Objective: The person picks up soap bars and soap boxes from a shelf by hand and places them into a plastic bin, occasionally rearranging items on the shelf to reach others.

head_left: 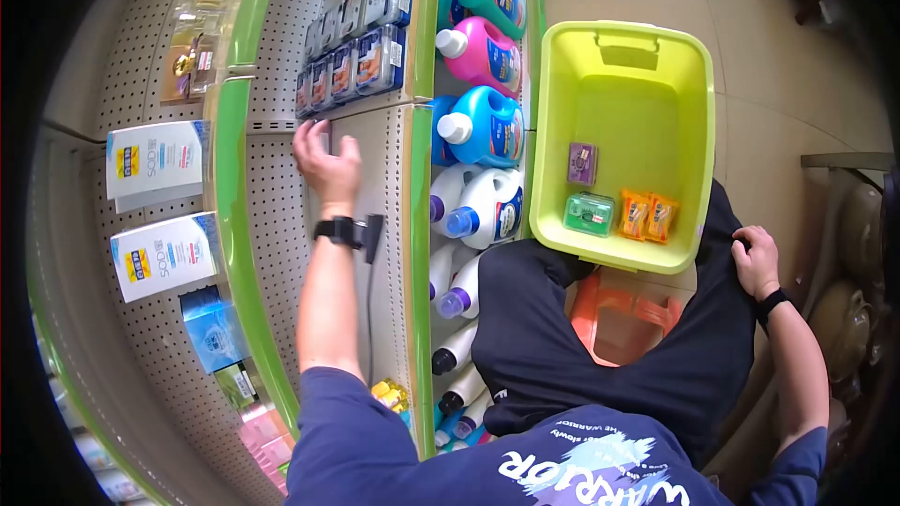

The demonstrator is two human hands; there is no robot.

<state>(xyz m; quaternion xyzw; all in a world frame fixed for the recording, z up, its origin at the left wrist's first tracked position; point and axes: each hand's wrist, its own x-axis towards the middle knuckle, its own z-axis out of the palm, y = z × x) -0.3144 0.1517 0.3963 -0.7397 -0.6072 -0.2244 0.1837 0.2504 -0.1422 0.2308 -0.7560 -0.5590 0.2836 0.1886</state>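
Note:
My left hand (330, 167) reaches over the middle shelf, its thumb and fingers apart. Its fingertips are just in front of a row of small dark-blue packaged boxes (377, 61); I see nothing held in it. A black band with a small device (347, 232) is strapped round that wrist. My right hand (756, 260) rests on my right knee with its fingers loosely bent and nothing in it. Between my knees stands a yellow-green plastic basket (541, 131). Inside lie a purple package (582, 164), a green package (589, 214) and orange packages (649, 216).
Several detergent bottles (491, 126) line the lower shelf beside the basket. White boxes (157, 161) and a blue box (215, 327) sit on the upper shelf at left. An orange stool (588, 314) is below me. Yellow items (391, 395) lie near my left elbow.

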